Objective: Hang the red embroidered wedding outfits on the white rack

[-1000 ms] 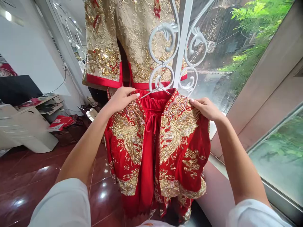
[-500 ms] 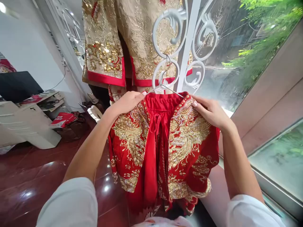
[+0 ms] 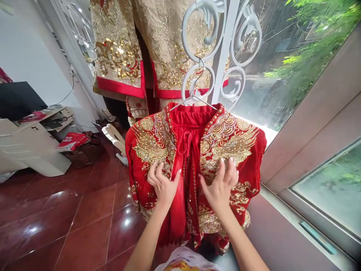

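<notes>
A red jacket [image 3: 248,150] with gold embroidery hangs on a white hanger [image 3: 194,98] hooked into a white scrolled metal stand [image 3: 222,52]. My left hand [image 3: 163,184] lies open, fingers spread, on the jacket's left front panel beside the centre opening. On the right front panel my right hand [image 3: 220,186] rests flat and open, fingers up. Neither hand grips the cloth. Above hangs a gold embroidered garment [image 3: 126,49] with a red hem.
A large window [image 3: 282,56] with a sloped sill [image 3: 284,229] runs along the right. The floor is glossy red tile [image 3: 56,218]. At the left stand a white desk [image 3: 34,146] with a dark monitor [image 3: 19,99] and red booklets [image 3: 72,141].
Both hands have let go of the jacket's shoulders and dropped down to lie flat on its front panels. The jacket now hangs freely with its shoulders spread.
</notes>
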`<state>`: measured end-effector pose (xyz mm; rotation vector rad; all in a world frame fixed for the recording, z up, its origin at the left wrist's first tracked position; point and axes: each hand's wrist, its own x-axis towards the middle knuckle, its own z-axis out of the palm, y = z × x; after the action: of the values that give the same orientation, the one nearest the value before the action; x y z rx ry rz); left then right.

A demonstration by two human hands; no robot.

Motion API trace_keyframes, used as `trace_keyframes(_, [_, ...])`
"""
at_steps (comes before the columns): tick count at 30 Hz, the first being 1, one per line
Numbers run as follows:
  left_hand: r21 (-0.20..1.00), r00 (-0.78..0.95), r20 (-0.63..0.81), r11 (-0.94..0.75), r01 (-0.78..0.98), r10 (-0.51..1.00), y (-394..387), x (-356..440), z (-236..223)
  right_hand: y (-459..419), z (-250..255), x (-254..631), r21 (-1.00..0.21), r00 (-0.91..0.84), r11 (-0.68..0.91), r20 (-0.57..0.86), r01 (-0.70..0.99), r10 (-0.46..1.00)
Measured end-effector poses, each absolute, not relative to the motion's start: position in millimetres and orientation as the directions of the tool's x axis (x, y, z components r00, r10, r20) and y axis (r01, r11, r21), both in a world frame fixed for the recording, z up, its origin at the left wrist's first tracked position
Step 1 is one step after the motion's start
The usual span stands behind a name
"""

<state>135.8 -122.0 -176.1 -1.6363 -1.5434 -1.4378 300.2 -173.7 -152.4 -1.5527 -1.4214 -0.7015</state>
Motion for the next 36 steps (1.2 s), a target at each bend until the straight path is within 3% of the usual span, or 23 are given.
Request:
trace_keyframes(4, [0.349,-0.063,0.784,-0.355,0.867,0.617,-138.9,96.0,-182.3,-199.5,-156.1,325.5,-0.346,0.254,0.147,0.864,0.927,0.434])
trace_keyframes(9, [0.269,0.179,0.721,-0.508,0.818,0.67,-176.8,105.5,-150.5,-245.2,-130.8,329.4,-0.471,0.403,0.042,0.794,0.881,0.455])
trace_keyframes(11, [0.265,0.312,0.674,-0.614,0.744,0.669,-179.6,135.2,-135.8,-251.2,-119.4,314.3,-0.451,0.359,0.115,0.818,0.885,0.449])
trace_keyframes(14, [0.411,0.37,0.536,-0.617,0.671,0.759,-162.2,176.4,-126.6,-235.2,-113.1,287.3,-0.334,0.183,0.267,0.867,0.904,0.464])
trace_keyframes(17, [0.514,0.306,0.443,-0.519,0.683,0.842,-142.7,186.9,-141.7,-204.4,-125.0,271.5,-0.319,0.067,0.314,0.789,0.894,0.611])
trace_keyframes(19, [0.489,0.249,0.478,-0.491,0.721,0.843,-142.2,178.0,-162.6,-190.6,-138.9,269.5,-0.41,0.14,0.254,0.72,0.876,0.679])
trace_keyframes(23, [0.412,0.093,0.585,-0.394,0.822,0.806,-165.1,154.7,-207.6,-191.1,-162.3,269.9,-0.529,0.308,0.173,0.697,0.831,0.647])
trace_keyframes(27, [0.406,0.03,0.598,-0.335,0.85,0.801,-181.4,144.7,-229.6,-196.2,-168.2,269.7,-0.553,0.35,0.084,0.63,0.829,0.693])
trace_keyframes(30, [0.433,0.005,0.573,-0.308,0.847,0.819,-182.9,136.0,-237.8,-199.4,-168.8,278.9,-0.654,0.308,0.143,0.523,0.743,0.795])
trace_keyframes(32, [0.566,-0.049,0.518,-0.299,0.768,0.854,-182.7,125.8,-248.4,-207.0,-173.0,287.6,-0.708,0.268,0.237,0.522,0.665,0.81])
trace_keyframes(33, [0.697,-0.141,0.459,-0.258,0.669,0.877,-182.5,119.7,-256.1,-212.2,-176.7,291.7,-0.721,0.273,0.271,0.541,0.637,0.796])
trace_keyframes(35, [0.941,-0.408,0.223,-0.087,0.327,0.885,-181.7,106.5,-274.5,-222.8,-186.4,298.1,-0.726,0.329,0.275,0.57,0.63,0.753])
trace_keyframes(36, [0.991,-0.515,0.064,0.004,0.131,0.854,-181.0,100.0,-283.9,-227.1,-191.5,300.3,-0.718,0.353,0.24,0.569,0.653,0.743])
